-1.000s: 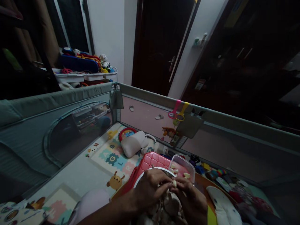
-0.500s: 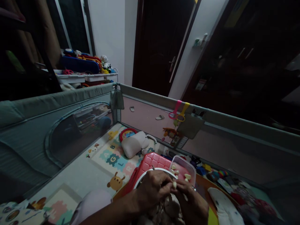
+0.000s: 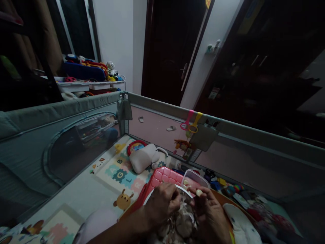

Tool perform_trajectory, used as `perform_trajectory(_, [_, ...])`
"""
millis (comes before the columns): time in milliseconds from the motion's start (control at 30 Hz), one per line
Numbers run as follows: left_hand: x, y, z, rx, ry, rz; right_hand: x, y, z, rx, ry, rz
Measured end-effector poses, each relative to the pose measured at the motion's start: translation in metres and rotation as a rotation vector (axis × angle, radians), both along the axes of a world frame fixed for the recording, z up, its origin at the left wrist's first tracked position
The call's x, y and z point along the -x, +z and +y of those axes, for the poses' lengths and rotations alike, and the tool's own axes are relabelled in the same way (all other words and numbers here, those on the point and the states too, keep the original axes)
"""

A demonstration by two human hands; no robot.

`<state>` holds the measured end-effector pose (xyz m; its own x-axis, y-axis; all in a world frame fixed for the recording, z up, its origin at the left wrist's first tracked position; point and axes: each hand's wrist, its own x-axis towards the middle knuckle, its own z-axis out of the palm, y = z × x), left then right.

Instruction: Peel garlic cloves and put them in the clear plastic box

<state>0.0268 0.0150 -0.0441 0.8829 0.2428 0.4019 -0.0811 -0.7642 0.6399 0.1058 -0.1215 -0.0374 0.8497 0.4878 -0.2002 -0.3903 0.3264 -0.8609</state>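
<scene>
A peeled garlic clove (image 3: 199,192) is pinched at the fingertips of my right hand (image 3: 210,213), over the near edge of a clear plastic box (image 3: 195,175). Some pale cloves (image 3: 186,182) lie in that box, partly covered by my fingers. My left hand (image 3: 164,201) is closed, fingers curled above a white-rimmed bowl (image 3: 186,191); whatever it pinches is hidden. Below both hands, the bowl holds garlic bulbs (image 3: 184,225) and loose papery skins. Bowl and box rest by a red quilted-top toy case (image 3: 165,177).
Grey-green playpen rails (image 3: 157,102) with mesh sides surround the area. On the patterned mat (image 3: 101,193) lie a white rounded object (image 3: 143,159) and a red-rimmed toy (image 3: 135,147). Mixed toys (image 3: 228,189) pile up at right, near a white cloth item (image 3: 240,220).
My hands have separated: the right one moved toward the box with the clove, the left drew slightly left. The view has shifted a little.
</scene>
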Motion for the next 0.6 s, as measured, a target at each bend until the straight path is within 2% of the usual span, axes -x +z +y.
perform_trajectory(133, [0.004,-0.006,0.003,-0.064,-0.062,0.015,-0.007,-0.008,0.000,-0.037,0.028,0.022])
perform_trajectory(233, [0.006,-0.008,0.004,-0.054,-0.153,-0.016,-0.008,-0.012,0.001,0.008,0.046,-0.006])
perform_trajectory(333, [0.008,-0.005,0.004,-0.008,-0.199,-0.038,-0.007,-0.013,0.002,0.054,0.027,-0.046])
perform_trajectory(467, [0.008,0.001,0.002,0.015,-0.192,-0.087,-0.009,-0.009,-0.002,0.085,0.061,-0.055])
perform_trajectory(533, [0.008,0.002,0.002,0.007,-0.153,-0.103,-0.015,-0.007,-0.009,0.140,0.046,-0.168])
perform_trajectory(600, [0.008,0.000,0.002,-0.008,-0.112,-0.099,-0.025,-0.006,-0.017,0.241,-0.035,-0.355])
